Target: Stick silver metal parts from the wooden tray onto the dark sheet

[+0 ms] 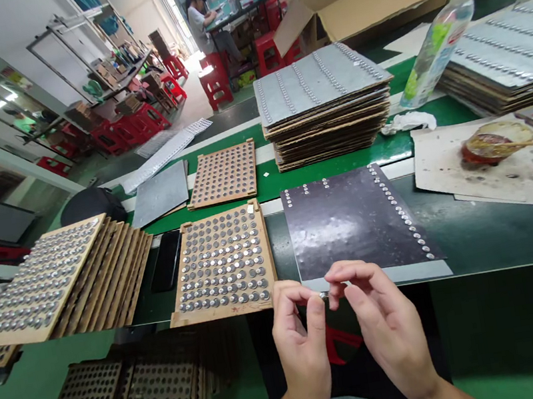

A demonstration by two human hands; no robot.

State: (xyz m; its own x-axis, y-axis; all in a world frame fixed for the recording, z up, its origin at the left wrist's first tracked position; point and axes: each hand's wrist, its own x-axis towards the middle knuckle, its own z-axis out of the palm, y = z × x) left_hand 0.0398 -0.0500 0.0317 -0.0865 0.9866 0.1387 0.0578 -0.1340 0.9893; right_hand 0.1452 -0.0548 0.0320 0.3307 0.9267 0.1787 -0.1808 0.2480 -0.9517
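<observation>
My left hand [300, 342] and my right hand [384, 322] meet fingertip to fingertip just below the table's front edge, both pinched on a small silver disc [324, 294] between them. Directly beyond them lies a dark sheet [352, 226] with rows of small silver discs along its top and right edges. To its left sits a wooden tray [221, 264] filled with several rows of the same discs.
A stack of trays [57, 280] stands at the left, and more trays lie under the table. Stacked grey sheets [327, 102] and a plastic bottle [439, 44] stand behind. A glue dish [495, 142] rests on paper at right. A person sits far back.
</observation>
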